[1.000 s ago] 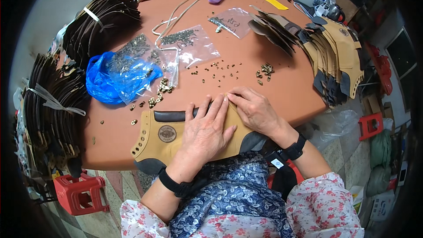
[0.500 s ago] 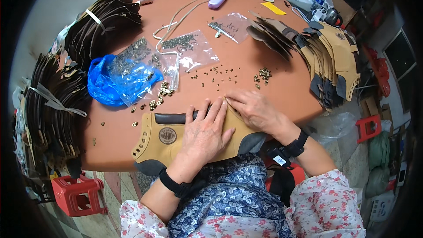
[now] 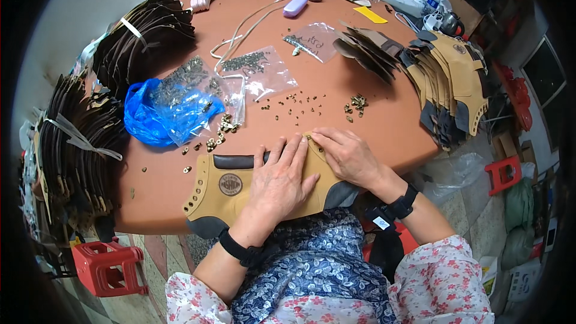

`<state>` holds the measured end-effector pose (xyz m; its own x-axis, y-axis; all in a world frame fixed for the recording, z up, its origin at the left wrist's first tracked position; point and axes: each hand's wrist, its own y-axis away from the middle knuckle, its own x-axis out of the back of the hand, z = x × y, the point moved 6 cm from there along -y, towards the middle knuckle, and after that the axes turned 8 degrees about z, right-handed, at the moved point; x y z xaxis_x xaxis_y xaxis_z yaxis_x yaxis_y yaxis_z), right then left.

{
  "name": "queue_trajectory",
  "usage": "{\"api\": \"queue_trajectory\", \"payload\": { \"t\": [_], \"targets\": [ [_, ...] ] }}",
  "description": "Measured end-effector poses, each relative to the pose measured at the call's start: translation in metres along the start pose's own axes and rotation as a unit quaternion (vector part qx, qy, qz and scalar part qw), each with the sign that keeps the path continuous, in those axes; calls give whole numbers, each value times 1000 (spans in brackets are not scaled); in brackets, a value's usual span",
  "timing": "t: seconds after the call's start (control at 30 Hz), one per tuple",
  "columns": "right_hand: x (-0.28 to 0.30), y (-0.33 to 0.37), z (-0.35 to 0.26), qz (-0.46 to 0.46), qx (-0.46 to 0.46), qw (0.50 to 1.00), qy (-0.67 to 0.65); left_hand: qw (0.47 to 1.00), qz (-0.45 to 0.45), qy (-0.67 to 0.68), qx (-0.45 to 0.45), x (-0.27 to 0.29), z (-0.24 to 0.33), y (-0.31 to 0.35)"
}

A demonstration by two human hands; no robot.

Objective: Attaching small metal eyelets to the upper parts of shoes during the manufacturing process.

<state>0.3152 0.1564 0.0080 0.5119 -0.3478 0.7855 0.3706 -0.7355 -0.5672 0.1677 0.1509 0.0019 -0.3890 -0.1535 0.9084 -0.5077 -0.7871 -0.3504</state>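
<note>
Across the head view, a rounded orange-brown table (image 3: 396, 135) is spreading out, and dark tied bundles (image 3: 144, 39) are crowding its left side. Tan stacked pieces (image 3: 459, 75) are leaning at the far right, while a crumpled blue bag (image 3: 141, 120) is sitting left of centre and small metal fittings (image 3: 359, 103) are lying beyond the hands. At the near edge, a tan-and-grey shoe upper (image 3: 322, 183) is resting flat! The left hand (image 3: 277, 177) is pressing down on it, palm lowered, fingers extended, clasping nothing. The right hand (image 3: 349, 157) is bunching its fingertips at the upper's far-right edge; whether they're gripping, I can't tell.
</note>
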Motion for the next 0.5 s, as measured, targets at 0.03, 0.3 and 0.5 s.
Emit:
{"api": "queue_trajectory", "payload": {
  "t": [0.03, 0.3, 0.5],
  "targets": [
    [0, -1, -2, -8, 6, 1000, 5, 1000, -1, -3, 4, 0, 0, 1],
    [-1, -5, -7, -1, 84, 996, 42, 1000, 1, -2, 4, 0, -1, 1],
    [-1, -12, -8, -47, 94, 994, 35, 1000, 13, -3, 0, 0, 0, 4]
  ]
}}
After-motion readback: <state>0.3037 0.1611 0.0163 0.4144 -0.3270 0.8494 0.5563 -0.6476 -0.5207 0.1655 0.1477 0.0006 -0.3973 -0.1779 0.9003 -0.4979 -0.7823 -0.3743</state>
